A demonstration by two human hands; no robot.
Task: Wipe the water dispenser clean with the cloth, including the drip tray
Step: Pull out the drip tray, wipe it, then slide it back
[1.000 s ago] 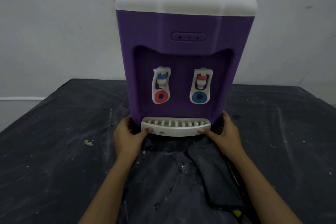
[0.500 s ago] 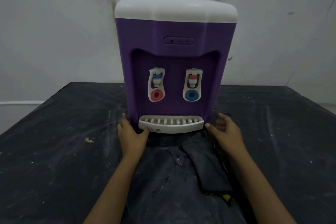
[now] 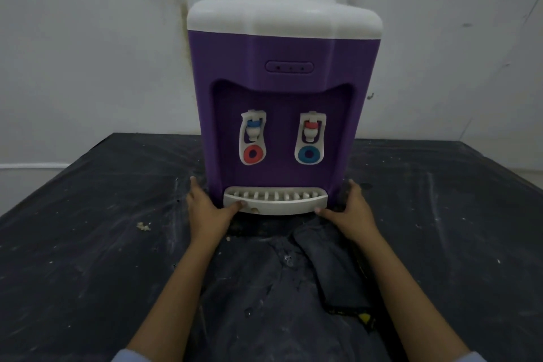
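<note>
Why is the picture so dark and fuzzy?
Head view: dim, flat light, no glare; the dark cloth almost vanishes against the black table; fine detail is soft all over; the wide lens makes the water dispenser look wider at the top.

A purple dispenser with a white top stands on a black table. Its white tray sits at the bottom, under two taps (one has a red ring, one a blue ring). The left hand and right hand rest at its sides, each thumb touching a tray end. A dark cloth lies just in front.
</note>
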